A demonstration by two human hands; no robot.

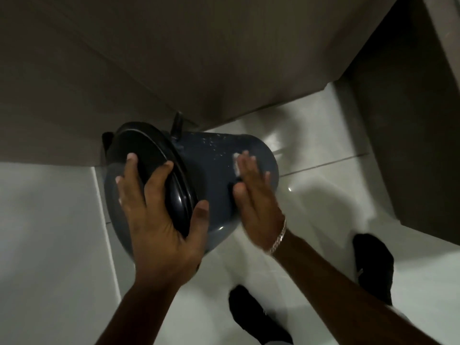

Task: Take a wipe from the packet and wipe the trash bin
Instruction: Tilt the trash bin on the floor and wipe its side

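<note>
Head view shows the trash bin [199, 170] tipped on its side above the white tiled floor [323, 270], so its blue wall turns up to the person. The left hand [159, 215] is spread wide around the black lid [149, 165] and rim, probably to hold the bin steady and the lid shut. The right hand [254, 197] lies flat, fingers together, pressing a white wipe [235, 164] on the wall. The inside of the bin is hidden. No packet is in view.
</note>
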